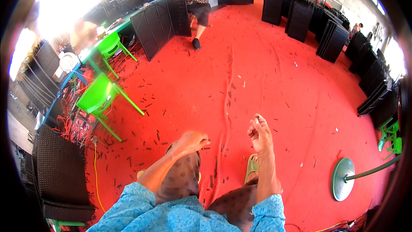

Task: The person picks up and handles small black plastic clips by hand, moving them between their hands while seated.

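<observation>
Standing at the left edge of the red carpet: a black woven panel, two green chairs beside a long green table, thin dark strips lying scattered across the carpet around them. Hanging over the carpet just left of centre: left hand, fingers curled together and pointing down, grasp impossible to tell. Rising just right of it, apart from it: right hand, fingertips pinching a small pale piece, too small to identify. Showing below, between the forearms: a green sandal. Resting near the carpet's lower right corner: a round metal stand base. Sitting at the far edge: another person beside stacked black panels.
</observation>
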Demonstrator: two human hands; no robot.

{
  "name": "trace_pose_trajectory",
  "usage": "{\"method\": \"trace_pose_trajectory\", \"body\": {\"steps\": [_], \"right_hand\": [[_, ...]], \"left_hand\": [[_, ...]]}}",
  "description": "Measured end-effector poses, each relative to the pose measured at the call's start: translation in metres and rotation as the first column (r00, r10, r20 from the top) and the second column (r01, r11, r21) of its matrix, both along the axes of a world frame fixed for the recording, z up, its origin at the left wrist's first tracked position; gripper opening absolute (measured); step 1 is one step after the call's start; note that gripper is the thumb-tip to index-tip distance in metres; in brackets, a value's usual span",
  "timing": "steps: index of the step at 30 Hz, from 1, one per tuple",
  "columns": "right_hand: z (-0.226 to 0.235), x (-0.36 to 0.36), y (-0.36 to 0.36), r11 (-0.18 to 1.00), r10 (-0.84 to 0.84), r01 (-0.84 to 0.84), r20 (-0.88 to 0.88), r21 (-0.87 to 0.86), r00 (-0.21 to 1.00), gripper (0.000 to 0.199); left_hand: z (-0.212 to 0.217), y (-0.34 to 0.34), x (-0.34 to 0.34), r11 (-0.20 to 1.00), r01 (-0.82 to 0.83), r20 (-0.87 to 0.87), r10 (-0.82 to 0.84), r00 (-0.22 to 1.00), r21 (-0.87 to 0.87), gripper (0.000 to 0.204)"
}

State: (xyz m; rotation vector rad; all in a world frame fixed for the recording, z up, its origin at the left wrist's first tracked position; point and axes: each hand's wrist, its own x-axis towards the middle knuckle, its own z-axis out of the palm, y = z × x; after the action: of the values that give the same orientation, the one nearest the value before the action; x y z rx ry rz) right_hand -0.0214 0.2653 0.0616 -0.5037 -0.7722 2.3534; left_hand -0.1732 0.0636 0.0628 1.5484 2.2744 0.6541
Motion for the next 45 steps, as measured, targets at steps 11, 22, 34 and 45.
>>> {"method": "trace_pose_trajectory", "body": {"steps": [11, 22, 34, 45], "right_hand": [[0.0064, 0.0027, -0.0039, 0.997, 0.078, -0.078, 0.01, 0.003, 0.997, 0.014], [0.0031, 0.0003, -0.0022, 0.995, 0.101, -0.101, 0.047, -0.006, 0.994, 0.019], [0.0031, 0.0012, -0.0032, 0.996, 0.087, -0.087, 0.051, -0.001, 0.995, 0.02], [0.0003, 0.0006, -0.0013, 0.994, 0.102, -0.104, 0.061, 0.03, 0.993, 0.022]], "left_hand": [[-0.0012, 0.0033, 0.0009, 1.0, 0.009, -0.006, -0.009, 1.0, -0.013, 0.019], [-0.0049, 0.0032, -0.0005, 0.997, 0.018, 0.005, -0.019, 1.0, 0.079, 0.017], [-0.0053, 0.0033, 0.0008, 0.998, 0.028, 0.036, -0.03, 0.999, 0.056, 0.017], [-0.0068, 0.0031, -0.0001, 0.999, 0.037, 0.006, -0.038, 0.999, 0.038, 0.019]]}}
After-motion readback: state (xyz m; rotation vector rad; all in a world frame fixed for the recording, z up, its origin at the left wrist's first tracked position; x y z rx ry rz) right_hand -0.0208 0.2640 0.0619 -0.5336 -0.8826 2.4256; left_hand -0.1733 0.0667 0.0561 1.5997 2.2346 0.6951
